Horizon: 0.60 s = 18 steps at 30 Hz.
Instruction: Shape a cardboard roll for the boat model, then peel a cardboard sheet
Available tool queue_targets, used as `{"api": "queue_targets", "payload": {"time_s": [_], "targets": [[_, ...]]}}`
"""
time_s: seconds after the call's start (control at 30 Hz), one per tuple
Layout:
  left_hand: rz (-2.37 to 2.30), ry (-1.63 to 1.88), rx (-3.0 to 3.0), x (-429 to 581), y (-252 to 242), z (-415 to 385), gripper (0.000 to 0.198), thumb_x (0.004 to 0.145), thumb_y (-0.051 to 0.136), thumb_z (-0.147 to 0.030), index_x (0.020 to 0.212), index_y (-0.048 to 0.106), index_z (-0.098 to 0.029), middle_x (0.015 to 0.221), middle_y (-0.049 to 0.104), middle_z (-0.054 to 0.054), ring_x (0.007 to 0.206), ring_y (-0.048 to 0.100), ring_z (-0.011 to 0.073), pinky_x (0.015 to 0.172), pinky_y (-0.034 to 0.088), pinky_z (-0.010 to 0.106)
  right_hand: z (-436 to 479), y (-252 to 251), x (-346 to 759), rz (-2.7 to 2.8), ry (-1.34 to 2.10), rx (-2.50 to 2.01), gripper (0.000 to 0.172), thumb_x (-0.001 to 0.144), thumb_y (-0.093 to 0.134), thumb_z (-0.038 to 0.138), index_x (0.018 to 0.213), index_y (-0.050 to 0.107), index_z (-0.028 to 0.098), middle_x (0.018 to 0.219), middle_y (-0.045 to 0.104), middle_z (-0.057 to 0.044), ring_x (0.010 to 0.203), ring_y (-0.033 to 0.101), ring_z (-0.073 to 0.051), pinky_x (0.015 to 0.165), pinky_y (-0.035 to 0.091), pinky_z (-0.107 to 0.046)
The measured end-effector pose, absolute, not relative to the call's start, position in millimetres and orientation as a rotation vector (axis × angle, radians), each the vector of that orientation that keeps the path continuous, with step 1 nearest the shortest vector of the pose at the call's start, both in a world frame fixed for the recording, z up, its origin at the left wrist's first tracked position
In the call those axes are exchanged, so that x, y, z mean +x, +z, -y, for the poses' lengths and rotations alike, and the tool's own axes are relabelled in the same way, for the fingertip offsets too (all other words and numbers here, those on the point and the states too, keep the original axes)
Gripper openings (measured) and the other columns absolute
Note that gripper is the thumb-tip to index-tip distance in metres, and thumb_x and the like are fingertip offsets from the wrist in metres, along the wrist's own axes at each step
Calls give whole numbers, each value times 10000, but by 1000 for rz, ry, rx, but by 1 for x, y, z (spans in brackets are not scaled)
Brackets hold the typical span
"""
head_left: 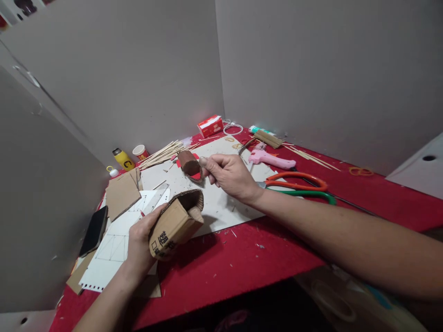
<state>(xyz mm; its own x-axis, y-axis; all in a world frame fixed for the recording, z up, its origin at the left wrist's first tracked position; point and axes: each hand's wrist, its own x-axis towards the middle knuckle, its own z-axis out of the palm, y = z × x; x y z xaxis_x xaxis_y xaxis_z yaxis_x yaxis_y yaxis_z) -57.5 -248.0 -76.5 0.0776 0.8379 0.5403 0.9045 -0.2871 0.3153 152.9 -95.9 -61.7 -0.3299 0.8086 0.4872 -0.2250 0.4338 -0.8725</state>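
My left hand (141, 242) is wrapped around a folded, curved cardboard piece (175, 223) with black printed characters, tilted over the front of the table. Its hollow, corrugated edge faces up and to the right. Thumb and fingers pressed together, my right hand (230, 177) hovers above the white board (221, 216). Whatever it pinches, if anything, is too small to make out. Just left of those fingertips lies a brown roll (188, 161) with red material around it. Under my right forearm are scissors (297, 181) with one orange and one green handle.
A pink glue gun (272, 159) lies behind the scissors. Wooden sticks (162, 154), a paper cup (140, 151), a yellow bottle (123, 159) and a red tissue pack (210, 126) stand toward the back. At left are a phone (94, 231), drawn sheets (112, 246) and flat cardboard (122, 193). Grey walls enclose the table.
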Motion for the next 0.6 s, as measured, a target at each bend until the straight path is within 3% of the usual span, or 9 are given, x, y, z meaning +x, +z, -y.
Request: {"api": "queue_targets", "payload": {"time_s": [0.17, 0.23, 0.33, 0.43, 0.6], "targets": [[2235, -1294, -2234, -48, -69, 243, 477, 573, 708, -182, 1047, 719, -128, 871, 769, 36, 740, 697, 221, 632, 543, 255, 96, -63, 153, 1510, 1091, -561, 534, 841, 537, 608, 523, 518, 181, 414, 451, 51, 383, 409, -53, 415, 354, -212], [2385, -1395, -2209, -48, -68, 241, 459, 563, 706, -169, 1019, 726, -119, 758, 749, 9, 633, 660, 186, 547, 509, 227, 94, -64, 153, 1456, 1104, -552, 473, 839, 577, 555, 567, 548, 170, 455, 499, 42, 391, 429, -49, 396, 349, -203], [2492, -1477, -2187, -52, -70, 239, 446, 551, 721, -161, 994, 725, -109, 639, 699, -23, 510, 584, 141, 458, 449, 200, 95, -63, 152, 1374, 1203, -484, 288, 794, 676, 438, 780, 587, 165, 572, 592, 38, 422, 492, -53, 391, 381, -189], [2385, -1458, -2171, -56, -71, 240, 472, 552, 740, -188, 1017, 723, -111, 714, 727, 3, 592, 626, 173, 526, 488, 228, 103, -58, 153, 1340, 1261, -397, 319, 758, 729, 352, 971, 552, 193, 690, 635, 36, 512, 586, -80, 425, 446, -194], [2113, -1263, -2125, -60, -73, 243, 569, 549, 772, -253, 1099, 693, -131, 926, 765, 60, 778, 692, 238, 718, 544, 305, 131, -55, 158, 1504, 1196, -250, 307, 797, 710, 283, 1076, 604, 212, 968, 701, -47, 820, 683, -152, 549, 538, -226]]}}
